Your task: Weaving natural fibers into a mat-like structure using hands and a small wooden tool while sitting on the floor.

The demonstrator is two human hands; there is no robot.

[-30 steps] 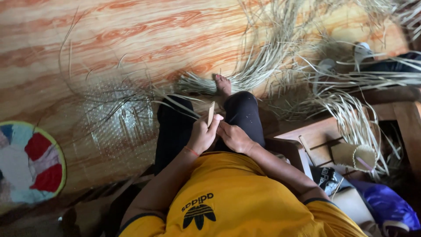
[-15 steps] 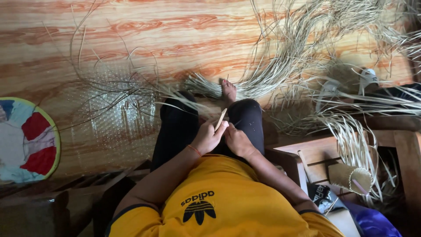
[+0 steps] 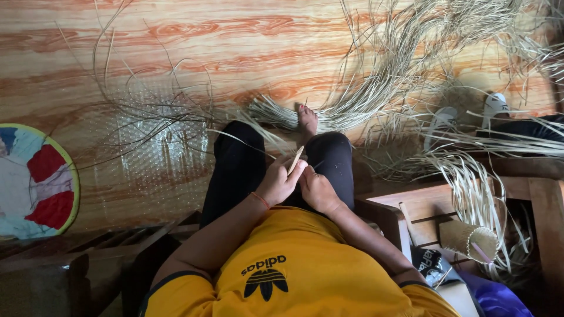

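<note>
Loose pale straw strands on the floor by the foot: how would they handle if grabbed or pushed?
The straw strands curve and droop in long arcs, so probably floppy and light. They lie tangled and crossed, so pulling one likely drags others. Thin and flat, they would probably slide on the glossy floor, not roll.

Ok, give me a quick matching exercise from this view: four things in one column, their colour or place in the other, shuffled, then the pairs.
Things:
1. flat strip
2. round mat
3. woven cylinder
4. loose fibre bundle

Places or colours:
A. on the wooden floor by the bare foot
B. red, blue and white with a green rim, at the left edge
C. pinched between the left hand and right hand
D. lying on the low wooden furniture at the right

Pairs: 1-C, 2-B, 3-D, 4-A
</note>
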